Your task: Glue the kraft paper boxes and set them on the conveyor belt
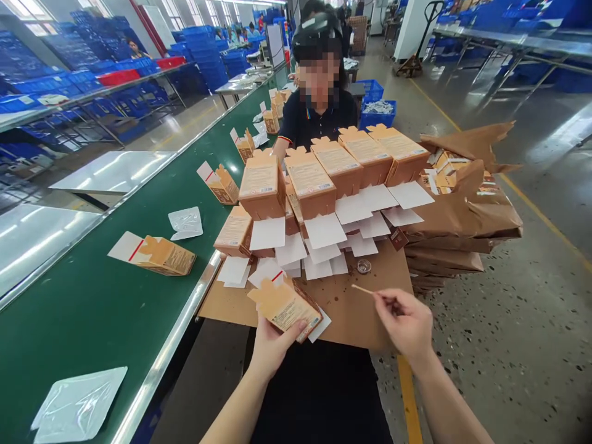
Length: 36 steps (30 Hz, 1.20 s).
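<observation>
My left hand (271,345) grips a small tan carton (284,306) with its flaps open, held low over a brown cardboard sheet (356,308). My right hand (407,324) pinches a thin wooden stick (363,289) whose tip points left toward a small round clear dish (364,266) on the cardboard. Beyond them stands a pile of several open tan cartons (309,182) with white cards (324,231) sticking out of them.
A green conveyor belt (92,302) runs along the left, carrying cartons (164,256) and clear plastic bags (78,404). A person in a dark shirt (319,120) sits opposite. Brown paper wrapping and flat packs (462,216) are stacked at right. Blue crates fill the shelves behind.
</observation>
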Motion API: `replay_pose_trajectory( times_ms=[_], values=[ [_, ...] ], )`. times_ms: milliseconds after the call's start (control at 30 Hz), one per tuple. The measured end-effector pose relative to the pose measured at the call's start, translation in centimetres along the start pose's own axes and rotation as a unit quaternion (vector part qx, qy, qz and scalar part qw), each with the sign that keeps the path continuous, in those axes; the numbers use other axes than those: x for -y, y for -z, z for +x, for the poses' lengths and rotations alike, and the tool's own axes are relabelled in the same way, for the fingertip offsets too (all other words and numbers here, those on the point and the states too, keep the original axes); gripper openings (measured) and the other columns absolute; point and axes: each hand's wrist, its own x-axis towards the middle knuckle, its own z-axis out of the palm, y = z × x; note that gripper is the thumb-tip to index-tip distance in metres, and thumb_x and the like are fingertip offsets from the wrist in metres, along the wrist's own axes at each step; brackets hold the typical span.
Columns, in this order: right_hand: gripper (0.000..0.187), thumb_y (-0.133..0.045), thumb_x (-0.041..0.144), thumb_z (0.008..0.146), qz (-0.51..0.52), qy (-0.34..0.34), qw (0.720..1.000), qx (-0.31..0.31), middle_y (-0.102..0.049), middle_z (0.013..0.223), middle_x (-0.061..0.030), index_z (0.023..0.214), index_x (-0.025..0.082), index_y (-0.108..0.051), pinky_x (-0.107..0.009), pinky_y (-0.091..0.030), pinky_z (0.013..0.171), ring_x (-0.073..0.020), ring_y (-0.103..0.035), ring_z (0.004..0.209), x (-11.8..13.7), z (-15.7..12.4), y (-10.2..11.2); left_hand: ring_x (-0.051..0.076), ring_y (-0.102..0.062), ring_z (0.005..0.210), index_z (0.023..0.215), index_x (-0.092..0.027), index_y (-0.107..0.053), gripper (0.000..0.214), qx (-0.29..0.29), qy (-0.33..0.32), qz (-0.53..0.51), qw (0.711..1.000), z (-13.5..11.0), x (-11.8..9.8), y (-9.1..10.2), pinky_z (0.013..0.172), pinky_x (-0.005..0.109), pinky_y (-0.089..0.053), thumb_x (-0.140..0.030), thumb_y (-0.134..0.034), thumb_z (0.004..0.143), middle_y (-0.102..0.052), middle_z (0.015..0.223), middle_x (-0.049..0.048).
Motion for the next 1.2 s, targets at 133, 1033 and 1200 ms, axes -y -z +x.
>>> replay_pose_trajectory(
  times_ms=[133,1033,1200],
  values=[
    [0.029,-0.074,0.037,0.107,0.077,-0.013,0.993,0.093,-0.076,0.069,-0.0022,0.082,0.025,-0.082,-0.025,-0.057,0.053,-0.0153,-0.066,0.054,1.9,-4.4,-2.4,0.038,-0.084,0.129,0.139,-0.027,-0.060,0.087,0.000,-0.025,0.032,0.999,0.9,0.1,-1.1,0.114,0.056,-0.068,-0.055,-0.108,0.071,-0.083,0.137,0.0141],
    [0.032,-0.077,0.039,0.110,0.078,-0.017,0.996,0.030,-0.073,0.065,-0.0002,0.083,0.025,-0.082,-0.021,-0.055,0.049,-0.0134,-0.065,0.050,1.2,-5.4,-0.5,0.040,-0.085,0.118,0.135,-0.034,-0.069,0.072,-0.059,-0.117,0.194,0.972,0.2,3.7,-2.8,0.096,0.051,-0.070,-0.044,-0.106,0.074,-0.086,0.126,0.0116],
    [0.041,-0.081,0.053,0.108,0.073,-0.033,0.997,0.020,-0.075,0.065,-0.0030,0.080,0.023,-0.083,-0.022,-0.059,0.050,-0.0154,-0.068,0.050,0.9,-5.5,-0.6,0.044,-0.086,0.111,0.127,-0.035,-0.074,0.072,-0.038,-0.136,0.166,0.976,0.1,4.0,-2.4,0.095,0.057,-0.071,-0.045,-0.108,0.065,-0.087,0.118,0.0104]
  ],
)
